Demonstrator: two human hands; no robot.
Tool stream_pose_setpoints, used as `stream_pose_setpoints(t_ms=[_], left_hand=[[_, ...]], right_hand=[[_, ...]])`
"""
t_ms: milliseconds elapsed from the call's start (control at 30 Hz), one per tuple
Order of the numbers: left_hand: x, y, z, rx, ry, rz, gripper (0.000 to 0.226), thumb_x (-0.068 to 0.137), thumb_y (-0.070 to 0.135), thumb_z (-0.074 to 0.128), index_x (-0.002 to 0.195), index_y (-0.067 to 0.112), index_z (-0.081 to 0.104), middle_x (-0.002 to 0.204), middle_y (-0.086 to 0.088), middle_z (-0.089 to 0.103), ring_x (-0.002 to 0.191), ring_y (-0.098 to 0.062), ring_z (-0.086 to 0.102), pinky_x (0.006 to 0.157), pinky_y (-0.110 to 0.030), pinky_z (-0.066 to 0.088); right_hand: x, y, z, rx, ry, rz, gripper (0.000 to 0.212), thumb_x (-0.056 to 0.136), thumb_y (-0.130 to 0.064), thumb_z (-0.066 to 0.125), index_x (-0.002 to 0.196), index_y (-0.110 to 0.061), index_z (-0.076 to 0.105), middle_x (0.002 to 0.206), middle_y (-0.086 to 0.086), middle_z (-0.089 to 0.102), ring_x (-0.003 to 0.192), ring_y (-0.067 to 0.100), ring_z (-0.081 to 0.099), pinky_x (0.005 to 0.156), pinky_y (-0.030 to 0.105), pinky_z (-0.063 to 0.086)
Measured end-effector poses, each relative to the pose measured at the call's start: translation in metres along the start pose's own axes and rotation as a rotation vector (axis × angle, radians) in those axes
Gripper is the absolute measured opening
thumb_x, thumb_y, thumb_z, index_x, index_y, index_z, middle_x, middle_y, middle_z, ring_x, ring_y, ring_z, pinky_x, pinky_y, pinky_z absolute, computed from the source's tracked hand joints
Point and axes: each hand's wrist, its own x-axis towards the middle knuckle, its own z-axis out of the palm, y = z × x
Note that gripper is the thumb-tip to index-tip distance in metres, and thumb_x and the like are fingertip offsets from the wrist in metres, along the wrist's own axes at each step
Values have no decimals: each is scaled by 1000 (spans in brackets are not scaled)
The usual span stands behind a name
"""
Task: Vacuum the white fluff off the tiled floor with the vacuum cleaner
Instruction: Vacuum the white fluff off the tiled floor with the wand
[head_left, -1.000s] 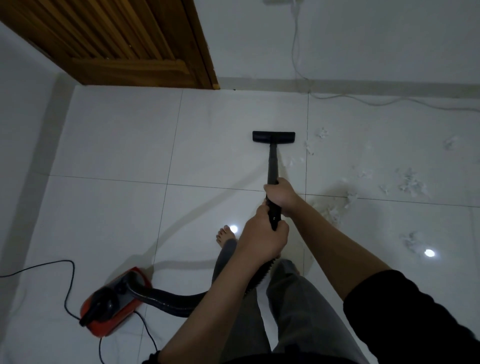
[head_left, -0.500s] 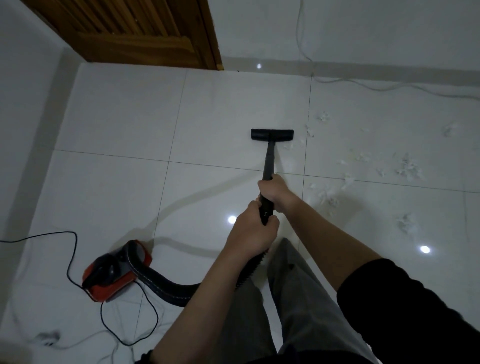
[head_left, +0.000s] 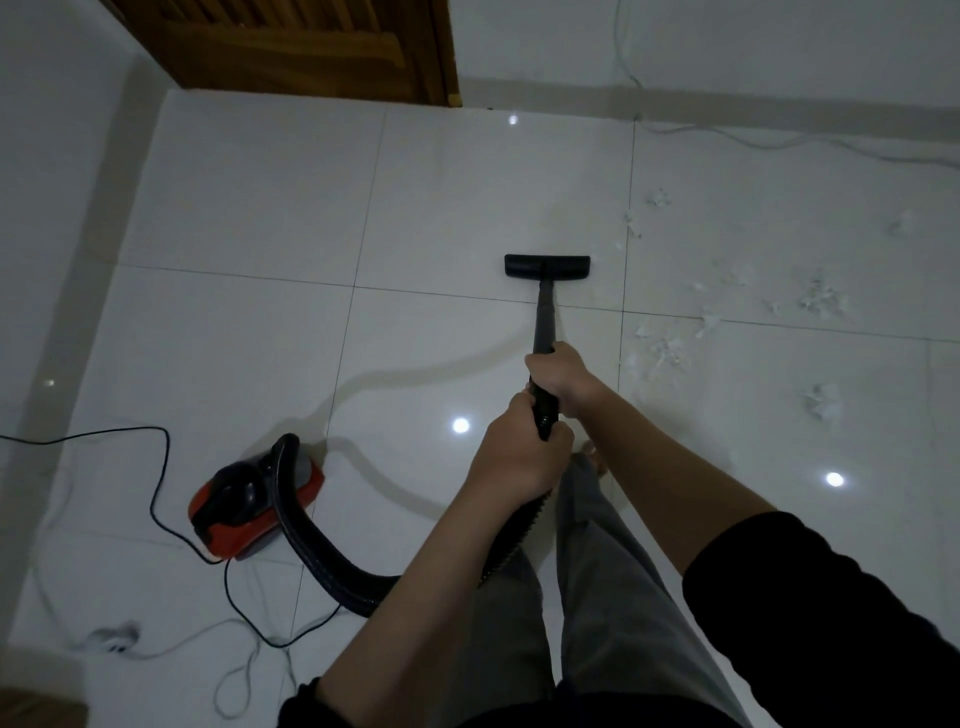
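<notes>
Both hands grip the black vacuum wand (head_left: 544, 322). My right hand (head_left: 558, 371) is the upper one and my left hand (head_left: 519, 457) holds the wand's lower end where the ribbed hose (head_left: 322, 561) joins. The flat black floor head (head_left: 547, 267) rests on a bare white tile, left of the fluff. White fluff (head_left: 662, 351) lies scattered over the tiles to the right, with more clumps (head_left: 821, 301) farther right. The red and black vacuum body (head_left: 249, 506) sits on the floor at the lower left.
A black power cord (head_left: 156, 467) loops across the floor left of the vacuum body toward a white plug strip (head_left: 111, 639). A wooden door (head_left: 311, 47) stands at the top left. A white cable (head_left: 779, 143) runs along the far wall. My trouser legs (head_left: 597, 597) are below the hands.
The floor head has been drawn back toward me along the tile while I stepped backward. The vacuum body now lies closer to the middle left, and more cord shows.
</notes>
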Motion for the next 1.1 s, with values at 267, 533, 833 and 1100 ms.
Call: stream_pose_setpoints(t_ms=[267, 533, 833, 1100], left_hand=[[-31, -37, 2, -6, -17, -1, 34, 93, 24, 47, 125, 16, 45, 100, -11, 63, 86, -33, 67, 75, -41, 56], [-51, -63, 6, 50, 11, 44, 37, 94, 24, 47, 130, 13, 45, 100, -7, 61, 79, -20, 55, 54, -20, 36], [-75, -91, 17, 53, -14, 18, 40, 93, 26, 48, 131, 16, 44, 91, -4, 61, 71, -20, 60, 55, -23, 41], [-114, -113, 21, 41, -17, 46, 29, 92, 26, 48, 120, 19, 48, 85, -2, 62, 71, -23, 66, 63, -35, 51]], right_hand=[[-31, 30, 21, 32, 27, 9, 44, 96, -2, 44, 139, -2, 37, 77, 13, 50, 52, 19, 51, 35, 20, 42], [-50, 55, 35, 29, 41, 11, 40, 98, -4, 45, 137, -1, 39, 78, 13, 50, 53, 19, 52, 35, 21, 43], [-72, 87, 46, 37, 48, 29, 38, 98, -5, 46, 135, 0, 40, 80, 12, 50, 54, 19, 52, 38, 23, 44], [-94, 121, 58, 75, 32, 23, 39, 96, -5, 47, 134, 0, 41, 90, 17, 53, 57, 21, 54, 45, 27, 48]])
